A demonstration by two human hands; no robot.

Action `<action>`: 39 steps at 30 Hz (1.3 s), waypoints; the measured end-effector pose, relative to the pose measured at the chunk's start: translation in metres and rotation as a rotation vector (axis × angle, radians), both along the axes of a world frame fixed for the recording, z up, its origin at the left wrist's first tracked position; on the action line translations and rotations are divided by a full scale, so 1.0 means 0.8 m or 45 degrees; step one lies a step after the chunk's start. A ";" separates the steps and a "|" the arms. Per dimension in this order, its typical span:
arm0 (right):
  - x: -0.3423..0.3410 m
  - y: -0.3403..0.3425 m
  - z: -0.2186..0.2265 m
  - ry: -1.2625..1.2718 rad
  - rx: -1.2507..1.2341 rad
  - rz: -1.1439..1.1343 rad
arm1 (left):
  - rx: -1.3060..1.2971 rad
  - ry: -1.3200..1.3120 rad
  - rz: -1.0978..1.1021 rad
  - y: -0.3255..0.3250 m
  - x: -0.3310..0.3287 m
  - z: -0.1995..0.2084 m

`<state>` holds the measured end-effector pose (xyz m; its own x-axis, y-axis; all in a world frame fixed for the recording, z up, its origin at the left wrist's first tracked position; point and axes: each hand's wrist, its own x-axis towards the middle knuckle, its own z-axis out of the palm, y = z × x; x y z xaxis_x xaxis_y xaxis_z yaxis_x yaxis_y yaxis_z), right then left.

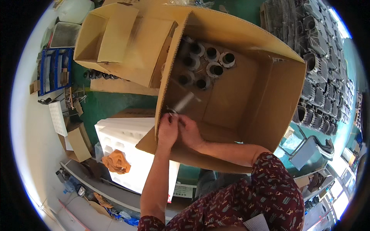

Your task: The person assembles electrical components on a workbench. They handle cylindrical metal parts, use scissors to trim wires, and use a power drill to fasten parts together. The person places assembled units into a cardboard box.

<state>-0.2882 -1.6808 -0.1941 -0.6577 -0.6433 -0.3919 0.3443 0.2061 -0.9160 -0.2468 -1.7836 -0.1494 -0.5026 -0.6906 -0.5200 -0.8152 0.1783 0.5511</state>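
While left hand meets right hand, a blurred cylinder tilts.

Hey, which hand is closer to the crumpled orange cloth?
Left. The left hand is up and to the right of the crumpled orange cloth in the picture; the right hand is farther right, past the left.

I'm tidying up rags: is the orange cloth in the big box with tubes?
No, the orange cloth lies on white foam outside the big box.
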 end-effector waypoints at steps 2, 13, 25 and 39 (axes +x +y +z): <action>-0.001 0.001 0.019 0.037 -0.124 0.012 | 0.228 0.197 0.308 -0.010 0.011 -0.014; -0.011 0.065 -0.308 0.927 0.368 0.808 | 0.542 0.559 0.932 -0.012 -0.034 0.015; -0.037 0.024 -0.285 0.961 0.909 1.491 | 0.379 0.440 0.659 -0.019 0.000 0.010; -0.062 0.075 -0.217 -0.183 0.697 0.676 | 0.028 0.236 0.339 -0.019 0.014 -0.033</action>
